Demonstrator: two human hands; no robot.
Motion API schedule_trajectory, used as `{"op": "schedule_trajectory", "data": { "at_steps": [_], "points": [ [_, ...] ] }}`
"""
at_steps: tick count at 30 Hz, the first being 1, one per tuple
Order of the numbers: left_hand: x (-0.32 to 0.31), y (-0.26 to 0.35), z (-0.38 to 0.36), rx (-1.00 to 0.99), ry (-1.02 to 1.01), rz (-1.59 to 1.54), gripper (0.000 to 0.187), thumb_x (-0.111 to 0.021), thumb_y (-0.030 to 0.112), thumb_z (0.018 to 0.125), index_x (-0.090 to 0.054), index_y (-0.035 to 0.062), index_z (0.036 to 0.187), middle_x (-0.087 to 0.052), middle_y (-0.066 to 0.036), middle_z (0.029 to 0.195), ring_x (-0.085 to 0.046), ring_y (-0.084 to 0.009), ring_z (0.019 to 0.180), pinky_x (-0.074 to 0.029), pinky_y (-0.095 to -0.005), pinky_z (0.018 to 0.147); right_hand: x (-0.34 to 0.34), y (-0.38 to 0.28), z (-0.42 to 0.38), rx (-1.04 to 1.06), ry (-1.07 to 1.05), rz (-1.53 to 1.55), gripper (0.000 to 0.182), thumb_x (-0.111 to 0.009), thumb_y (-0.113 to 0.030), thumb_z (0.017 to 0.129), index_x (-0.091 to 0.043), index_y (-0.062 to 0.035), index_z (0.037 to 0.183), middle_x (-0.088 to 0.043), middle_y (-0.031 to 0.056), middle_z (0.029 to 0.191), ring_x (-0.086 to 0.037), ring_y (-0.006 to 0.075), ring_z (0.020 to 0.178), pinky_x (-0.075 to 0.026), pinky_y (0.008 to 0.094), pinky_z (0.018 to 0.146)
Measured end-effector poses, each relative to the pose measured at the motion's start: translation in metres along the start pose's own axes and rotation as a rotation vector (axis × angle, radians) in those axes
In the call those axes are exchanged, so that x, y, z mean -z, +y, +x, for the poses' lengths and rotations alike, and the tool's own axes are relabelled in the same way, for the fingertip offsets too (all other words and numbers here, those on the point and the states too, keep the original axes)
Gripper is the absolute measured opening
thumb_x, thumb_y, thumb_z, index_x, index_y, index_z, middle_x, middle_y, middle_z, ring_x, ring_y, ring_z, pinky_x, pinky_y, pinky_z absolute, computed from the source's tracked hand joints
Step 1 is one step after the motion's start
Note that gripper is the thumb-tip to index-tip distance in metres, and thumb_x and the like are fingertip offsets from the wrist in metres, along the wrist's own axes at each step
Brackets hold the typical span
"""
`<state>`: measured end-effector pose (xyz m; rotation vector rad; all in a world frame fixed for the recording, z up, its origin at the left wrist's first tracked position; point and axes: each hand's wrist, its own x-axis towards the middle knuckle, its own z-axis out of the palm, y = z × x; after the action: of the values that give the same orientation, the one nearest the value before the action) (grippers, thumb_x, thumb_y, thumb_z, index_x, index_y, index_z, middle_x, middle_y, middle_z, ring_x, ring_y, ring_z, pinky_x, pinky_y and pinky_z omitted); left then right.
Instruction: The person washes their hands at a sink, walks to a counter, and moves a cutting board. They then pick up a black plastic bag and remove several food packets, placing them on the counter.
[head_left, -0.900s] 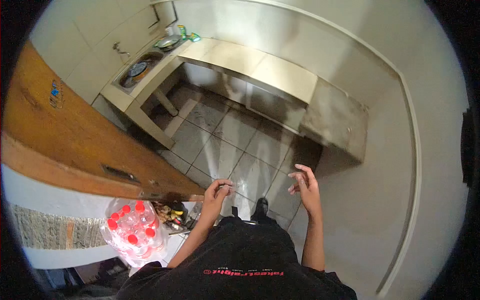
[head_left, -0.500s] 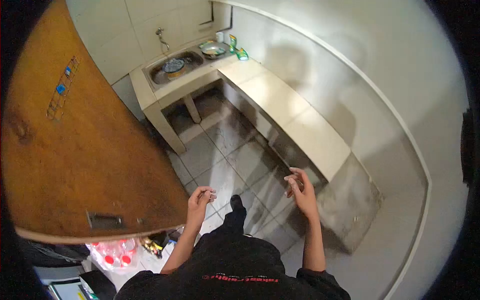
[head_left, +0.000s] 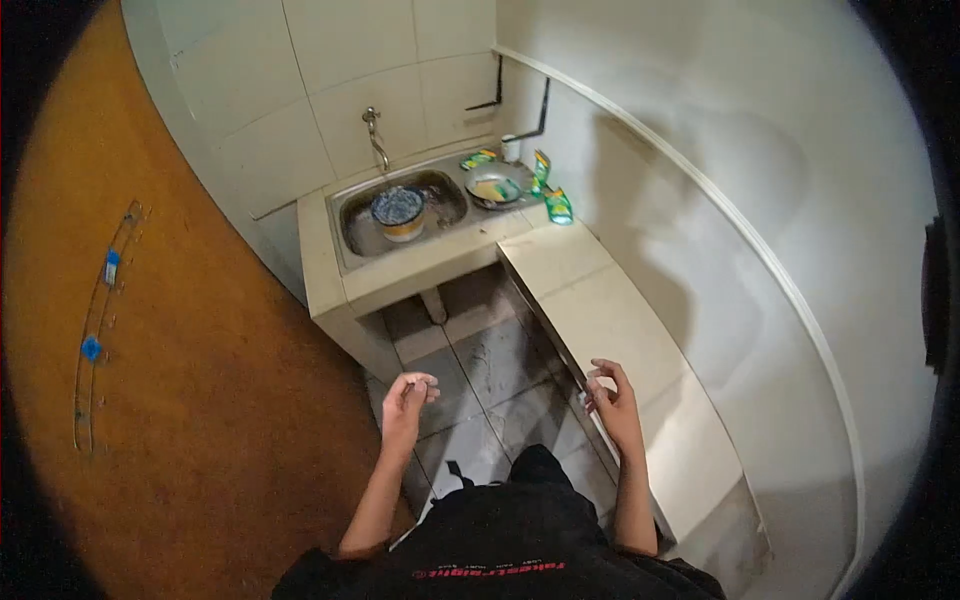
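My left hand (head_left: 406, 400) hangs in mid-air near the wooden door, fingers loosely bent and nothing visible in them. On the other side, my right hand (head_left: 612, 402) is raised beside the front edge of the tiled ledge (head_left: 570, 270), its thumb and fingers apart around nothing. Ahead of both hands is a metal sink (head_left: 355, 250) set in a tiled counter. Inside the sink stands a pot (head_left: 402, 228) with dark, wet-looking contents. A metal pan (head_left: 497, 200) with something yellow and green in it rests on the drainboard.
A brown wooden door (head_left: 200, 420) with a wire rack (head_left: 95, 350) fills the left. The tap (head_left: 373, 130) is on the tiled wall. Green packets (head_left: 558, 207) and a white cup (head_left: 511, 148) stand by the pan. A white wall (head_left: 800, 250) closes the right side.
My view has moved forward toward the sink, which now appears larger and nearer. The bottles and clutter below the door have left view. Both hands stay raised in much the same pose.
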<state>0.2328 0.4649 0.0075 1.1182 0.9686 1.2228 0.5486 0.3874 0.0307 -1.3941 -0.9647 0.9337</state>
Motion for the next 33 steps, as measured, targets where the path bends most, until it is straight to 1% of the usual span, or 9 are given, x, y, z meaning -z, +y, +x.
{"op": "schedule_trajectory", "data": {
  "at_steps": [4, 6, 8, 11, 13, 19, 23, 25, 33],
  "points": [
    [0.0, -0.021, 0.065, 0.024, 0.133, -0.004, 0.017, -0.051, 0.018, 0.098, -0.059, 0.003, 0.102, -0.062, -0.005, 0.097, -0.059, -0.0143, 0.087, -0.046, -0.0288, 0.081, -0.008, 0.022, 0.113, -0.092, -0.118, -0.093, 0.035, -0.062, -0.006, 0.09, -0.052, -0.0089, 0.124, -0.054, 0.0059, 0.101, -0.06, 0.0104, 0.069, -0.049, 0.0234, 0.057],
    [0.0, -0.025, 0.089, 0.05, 0.236, 0.1, 0.018, -0.05, 0.018, 0.099, -0.06, 0.0033, 0.101, -0.062, -0.004, 0.097, -0.059, -0.014, 0.088, -0.045, -0.0286, 0.081, -0.02, 0.029, 0.174, 0.054, -0.208, -0.182, 0.035, -0.063, -0.006, 0.088, -0.054, -0.0092, 0.121, -0.053, 0.0061, 0.101, -0.058, 0.0099, 0.073, -0.047, 0.0217, 0.057],
    [-0.002, -0.026, 0.116, 0.095, 0.336, 0.098, 0.019, -0.049, 0.019, 0.099, -0.06, 0.0037, 0.102, -0.062, -0.004, 0.097, -0.059, -0.014, 0.088, -0.045, -0.0277, 0.081, -0.04, 0.004, 0.232, -0.05, -0.281, -0.138, 0.033, -0.065, -0.005, 0.087, -0.056, -0.0089, 0.119, -0.053, 0.0056, 0.1, -0.056, 0.0099, 0.078, -0.047, 0.0217, 0.06],
    [-0.002, -0.025, 0.159, 0.069, 0.438, 0.062, 0.019, -0.05, 0.02, 0.099, -0.06, 0.0042, 0.102, -0.062, -0.003, 0.098, -0.059, -0.0133, 0.088, -0.045, -0.0265, 0.078, -0.075, -0.004, 0.327, 0.114, -0.35, -0.201, 0.033, -0.068, -0.009, 0.085, -0.058, -0.0079, 0.116, -0.053, 0.0049, 0.096, -0.054, 0.0106, 0.078, -0.047, 0.0238, 0.063],
    [0.006, -0.028, 0.19, 0.054, 0.465, 0.079, 0.019, -0.049, 0.02, 0.099, -0.06, 0.0043, 0.102, -0.062, -0.003, 0.098, -0.059, -0.0132, 0.088, -0.045, -0.0268, 0.078, -0.107, -0.011, 0.387, 0.388, -0.422, -0.279, 0.035, -0.071, -0.015, 0.084, -0.058, -0.0068, 0.115, -0.053, 0.0037, 0.091, -0.051, 0.0108, 0.072, -0.046, 0.0272, 0.062],
    [0.033, -0.031, 0.252, 0.076, 0.61, 0.032, 0.018, -0.05, 0.02, 0.099, -0.059, 0.0042, 0.102, -0.061, -0.003, 0.097, -0.059, -0.0129, 0.085, -0.047, -0.0272, 0.079, -0.241, -0.036, 0.536, 0.489, -0.556, -0.459, 0.038, -0.072, -0.024, 0.083, -0.058, -0.0056, 0.114, -0.056, 0.0064, 0.083, -0.054, 0.0167, 0.074, -0.045, 0.0299, 0.065],
    [0.084, -0.06, 0.306, 0.082, 0.599, 0.011, 0.017, -0.051, 0.018, 0.098, -0.059, 0.0036, 0.1, -0.06, -0.003, 0.094, -0.057, -0.0103, 0.085, -0.047, -0.0257, 0.079, -0.335, -0.021, 0.623, 0.501, -0.501, -0.476, 0.05, -0.072, -0.035, 0.083, -0.052, -0.0101, 0.121, -0.057, 0.0126, 0.083, -0.056, 0.0239, 0.076, -0.046, 0.034, 0.068],
    [0.105, -0.062, 0.342, 0.075, 0.605, -0.063, 0.018, -0.053, 0.019, 0.098, -0.059, 0.0026, 0.099, -0.061, -0.003, 0.092, -0.058, -0.0105, 0.084, -0.047, -0.0259, 0.079, -0.382, -0.014, 0.664, 0.64, -0.365, -0.451, 0.06, -0.075, -0.036, 0.078, -0.05, -0.0022, 0.12, -0.057, 0.0162, 0.083, -0.056, 0.0281, 0.077, -0.046, 0.0378, 0.07],
    [0.166, -0.025, 0.453, 0.071, 0.558, 0.069, 0.019, -0.049, 0.019, 0.099, -0.058, 0.0019, 0.101, -0.062, -0.005, 0.096, -0.059, -0.0132, 0.087, -0.047, -0.0276, 0.079, -0.52, 0.011, 0.786, 0.618, -0.194, -0.443, 0.054, -0.074, -0.038, 0.079, -0.046, -0.0019, 0.108, -0.059, 0.0224, 0.092, -0.059, 0.0378, 0.089, -0.046, 0.0449, 0.076]
  ]
}}
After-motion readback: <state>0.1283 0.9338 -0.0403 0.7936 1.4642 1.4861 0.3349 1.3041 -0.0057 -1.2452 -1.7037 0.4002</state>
